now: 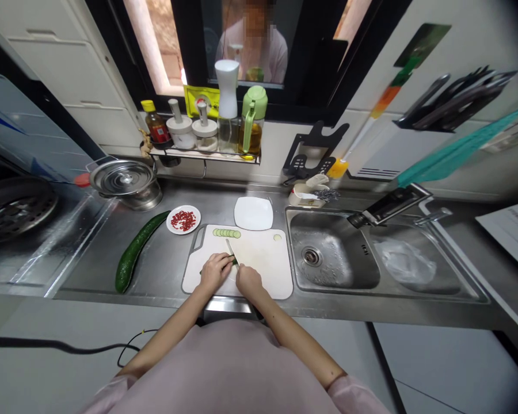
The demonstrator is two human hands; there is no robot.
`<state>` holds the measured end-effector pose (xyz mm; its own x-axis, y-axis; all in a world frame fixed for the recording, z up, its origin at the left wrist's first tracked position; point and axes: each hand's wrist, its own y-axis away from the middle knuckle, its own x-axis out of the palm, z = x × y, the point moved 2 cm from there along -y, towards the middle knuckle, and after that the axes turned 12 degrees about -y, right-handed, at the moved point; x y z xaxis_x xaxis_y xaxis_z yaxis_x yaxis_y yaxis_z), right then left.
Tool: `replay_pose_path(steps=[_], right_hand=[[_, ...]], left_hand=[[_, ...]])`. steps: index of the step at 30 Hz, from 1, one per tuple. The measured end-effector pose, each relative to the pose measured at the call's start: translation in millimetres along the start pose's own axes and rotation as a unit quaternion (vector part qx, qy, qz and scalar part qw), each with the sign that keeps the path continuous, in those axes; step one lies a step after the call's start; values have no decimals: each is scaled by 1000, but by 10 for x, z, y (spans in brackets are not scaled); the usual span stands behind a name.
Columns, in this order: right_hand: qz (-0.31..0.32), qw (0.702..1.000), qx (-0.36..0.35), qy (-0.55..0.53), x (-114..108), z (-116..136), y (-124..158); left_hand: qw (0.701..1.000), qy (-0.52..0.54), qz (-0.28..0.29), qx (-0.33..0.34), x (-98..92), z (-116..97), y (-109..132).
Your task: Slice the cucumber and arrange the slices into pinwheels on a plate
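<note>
My left hand is closed over a piece of cucumber on the white cutting board; most of the piece is hidden under the fingers. A knife is gripped in my right hand, its blade pointing away from me at the cucumber's right end. Toward the board's far edge lies a row of overlapping cucumber slices. One lone slice rests near the far right corner. Left of the board, a long whole cucumber lies on the steel counter.
A plate of chopped red pieces and a white square plate stand behind the board. To the right is the sink. A lidded steel pot stands at back left. Condiment bottles fill a wall rack.
</note>
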<state>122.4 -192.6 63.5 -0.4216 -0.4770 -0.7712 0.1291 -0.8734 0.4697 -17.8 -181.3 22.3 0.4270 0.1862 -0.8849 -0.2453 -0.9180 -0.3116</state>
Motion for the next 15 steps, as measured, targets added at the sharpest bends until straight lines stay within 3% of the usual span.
replay_pose_path(steps=[15], right_hand=[[-22, 1000, 0, -13, -56, -105, 86]], left_hand=[[999, -29, 4, -15, -30, -67, 37]])
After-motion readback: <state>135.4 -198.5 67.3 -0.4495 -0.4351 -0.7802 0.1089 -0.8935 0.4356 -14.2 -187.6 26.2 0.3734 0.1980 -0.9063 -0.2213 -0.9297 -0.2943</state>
